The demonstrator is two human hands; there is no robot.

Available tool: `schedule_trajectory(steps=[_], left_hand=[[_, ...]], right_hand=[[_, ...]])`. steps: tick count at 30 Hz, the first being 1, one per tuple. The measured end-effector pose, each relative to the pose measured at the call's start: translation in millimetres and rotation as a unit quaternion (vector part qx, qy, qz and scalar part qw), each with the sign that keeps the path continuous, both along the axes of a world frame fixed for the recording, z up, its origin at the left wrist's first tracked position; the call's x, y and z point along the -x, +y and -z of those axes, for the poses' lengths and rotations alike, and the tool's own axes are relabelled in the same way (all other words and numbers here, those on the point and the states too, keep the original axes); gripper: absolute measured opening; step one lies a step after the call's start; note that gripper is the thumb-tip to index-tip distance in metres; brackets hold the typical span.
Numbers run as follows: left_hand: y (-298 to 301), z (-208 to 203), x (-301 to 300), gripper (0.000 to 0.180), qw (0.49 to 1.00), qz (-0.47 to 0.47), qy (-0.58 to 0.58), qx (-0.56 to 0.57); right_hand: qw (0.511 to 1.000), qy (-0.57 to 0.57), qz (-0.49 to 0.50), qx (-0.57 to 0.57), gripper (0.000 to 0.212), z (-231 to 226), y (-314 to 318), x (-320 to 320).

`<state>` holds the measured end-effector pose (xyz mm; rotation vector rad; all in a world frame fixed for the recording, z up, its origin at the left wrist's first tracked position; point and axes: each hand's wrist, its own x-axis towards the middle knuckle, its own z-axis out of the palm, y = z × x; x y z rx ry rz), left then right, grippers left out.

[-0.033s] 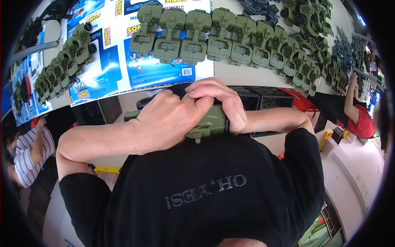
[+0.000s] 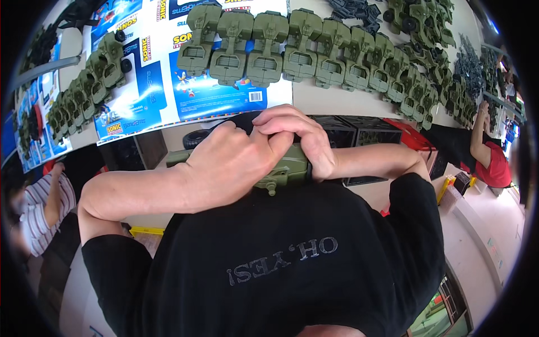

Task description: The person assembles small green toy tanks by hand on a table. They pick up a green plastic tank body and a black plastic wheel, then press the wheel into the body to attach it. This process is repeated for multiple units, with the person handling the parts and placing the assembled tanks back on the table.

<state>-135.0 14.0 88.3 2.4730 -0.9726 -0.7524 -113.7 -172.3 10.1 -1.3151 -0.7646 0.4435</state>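
Close against my chest is an olive-green toy military vehicle [image 2: 287, 171], mostly covered by my hands. My left hand [image 2: 227, 165] lies across it with curled fingers. From the other side, my right hand [image 2: 303, 137] wraps over it, its fingertips meeting the left hand's thumb and fingers. A black toy wheel [image 2: 195, 139] shows just beyond my left hand. What the fingertips press on is hidden.
A long row of olive toy vehicle bodies [image 2: 264, 50] stands on the table ahead, partly on blue-and-white printed sheets [image 2: 219, 106]. More vehicles [image 2: 92, 78] line up at left. Dark grey parts [image 2: 356, 14] lie at the back. Other people work at both sides.
Both hands and the toy have shifted very slightly, with the grip unchanged. More of the black wheel shows beside my left hand.
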Motion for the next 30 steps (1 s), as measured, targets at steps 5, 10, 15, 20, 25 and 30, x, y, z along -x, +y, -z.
schedule_trajectory(steps=[5,10,15,20,25,30], left_hand=[[8,3,-1,0.061,0.988,-0.125,0.042,0.082],[17,27,-45,0.091,0.958,-0.212,0.108,0.16],[-6,53,-78,0.095,0.88,-0.366,0.032,0.3],[-85,82,-104,0.092,0.718,-0.487,0.11,0.485],[-183,72,-121,0.089,0.736,-0.404,0.145,0.524],[-249,64,-130,0.101,0.868,-0.231,0.144,0.414]], right_hand=[[0.993,0.034,-0.077,0.085,0.062,-13,1,-20],[0.959,0.246,0.005,0.139,0.091,-18,13,-73],[0.931,0.07,0.315,0.172,0.045,-21,-32,-71],[0.857,-0.128,0.323,0.38,0.099,-19,-32,-23],[0.722,-0.101,0.487,0.481,0.099,-13,-82,-25],[0.614,-0.151,0.602,0.487,0.074,16,-227,-53]])
